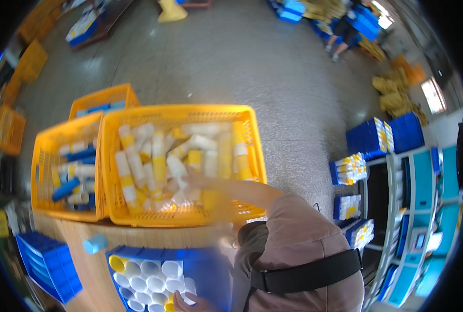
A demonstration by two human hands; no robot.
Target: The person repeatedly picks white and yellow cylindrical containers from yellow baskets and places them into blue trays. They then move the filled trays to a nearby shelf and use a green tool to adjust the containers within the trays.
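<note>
My right hand (185, 182), smeared by motion, reaches over the mixed tubes in a large yellow crate (182, 112). It is among white tubes (158, 158) with yellow bands; its grip is unclear. A blurred yellow streak crosses the crate's right side. At the bottom edge, my left hand (192, 304) shows only in part, its fingers apart and resting at the end of a row of tubes. These white tubes (155, 284) stand packed with their round open ends up in a blue bin (208, 268), a few of them yellow.
Left of the large crate, another yellow crate (38, 182) holds blue and white tubes. A light blue tube (95, 243) lies on the wooden table (75, 239). Blue bins (47, 265) stand at left. At right is a rack (393, 208); a person (354, 26) carries something blue far off.
</note>
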